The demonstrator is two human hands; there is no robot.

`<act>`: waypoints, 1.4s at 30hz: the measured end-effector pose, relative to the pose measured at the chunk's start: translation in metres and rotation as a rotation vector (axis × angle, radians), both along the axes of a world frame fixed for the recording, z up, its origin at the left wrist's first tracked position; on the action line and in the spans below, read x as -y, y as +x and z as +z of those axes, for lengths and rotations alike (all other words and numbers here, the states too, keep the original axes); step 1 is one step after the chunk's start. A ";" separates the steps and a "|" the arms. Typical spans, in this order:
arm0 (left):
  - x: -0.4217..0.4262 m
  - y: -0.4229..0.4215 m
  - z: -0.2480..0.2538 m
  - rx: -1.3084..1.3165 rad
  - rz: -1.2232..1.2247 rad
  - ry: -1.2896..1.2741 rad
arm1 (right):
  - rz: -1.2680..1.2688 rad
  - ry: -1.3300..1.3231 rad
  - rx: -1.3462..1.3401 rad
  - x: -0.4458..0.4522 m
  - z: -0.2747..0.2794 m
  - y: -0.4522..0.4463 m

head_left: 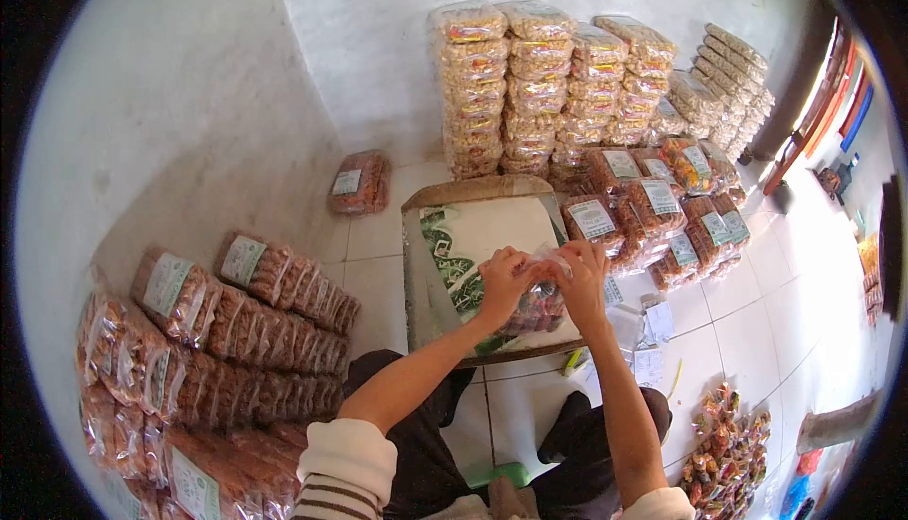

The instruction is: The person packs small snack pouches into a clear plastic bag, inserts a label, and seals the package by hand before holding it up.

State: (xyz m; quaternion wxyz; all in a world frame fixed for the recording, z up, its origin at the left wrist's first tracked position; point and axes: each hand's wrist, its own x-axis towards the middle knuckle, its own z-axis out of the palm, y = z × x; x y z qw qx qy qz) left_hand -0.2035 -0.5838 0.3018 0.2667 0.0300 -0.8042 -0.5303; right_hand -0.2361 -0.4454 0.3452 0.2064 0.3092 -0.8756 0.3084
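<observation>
Over a low table (pixel 501 212) with a white and green top, both my hands pinch the upper edge of a clear plastic bag (pixel 537 310) with dark reddish contents. My left hand (pixel 506 282) grips the left side of the bag's top, fingers curled. On the right side of the same top, my right hand (pixel 582 269) is closed, close to the left one. The lower part of the bag rests at the table's near side, partly behind my forearms. What exactly is inside it I cannot make out.
Tall stacks of pale snack bags (pixel 473 94) stand against the back wall. Brown labelled packs (pixel 653 203) are piled right of the table, others (pixel 218 321) at left. One pack (pixel 360 182) lies by the wall. Small colourful packets (pixel 728 454) and papers (pixel 653 326) lie on the floor.
</observation>
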 end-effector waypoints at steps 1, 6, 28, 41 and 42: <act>0.000 0.000 0.001 0.004 0.008 -0.016 | -0.046 -0.074 -0.033 0.004 0.007 0.004; -0.001 0.003 0.004 0.015 -0.004 -0.014 | 0.001 -0.142 -0.011 0.008 0.014 0.007; -0.002 0.002 -0.006 0.105 -0.021 -0.053 | -0.047 -0.272 0.172 -0.013 0.023 -0.020; -0.005 0.003 -0.001 0.019 0.116 -0.204 | -0.001 -0.309 0.101 0.011 0.002 -0.002; -0.004 0.003 0.000 0.019 0.115 -0.203 | 0.002 -0.275 0.061 0.000 0.002 -0.010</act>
